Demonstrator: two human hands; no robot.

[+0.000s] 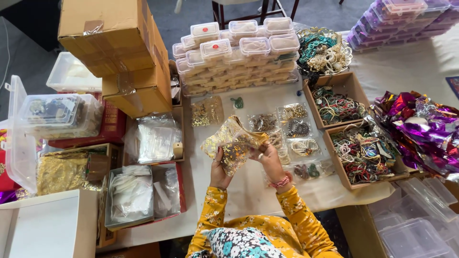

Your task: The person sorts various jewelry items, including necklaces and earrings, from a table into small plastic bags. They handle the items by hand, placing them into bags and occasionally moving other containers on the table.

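Both my hands hold a sheer gold organza pouch (233, 143) with gold spots, lifted over the white table (248, 191). My left hand (219, 168) grips its lower left side. My right hand (268, 157) pinches its right edge, fingers closed; a pink bracelet circles that wrist. Just right of the pouch lie several small clear bags of beaded jewellery (296, 128) in rows on the table. My sleeves are yellow with a flower print.
Stacked clear plastic boxes (239, 52) stand at the back. Two cardboard trays of tangled bangles (363, 150) sit right, beside purple foil wrap (425, 129). Brown cartons (119, 52), clear tubs (57, 112) and boxes of white packets (131, 193) crowd the left.
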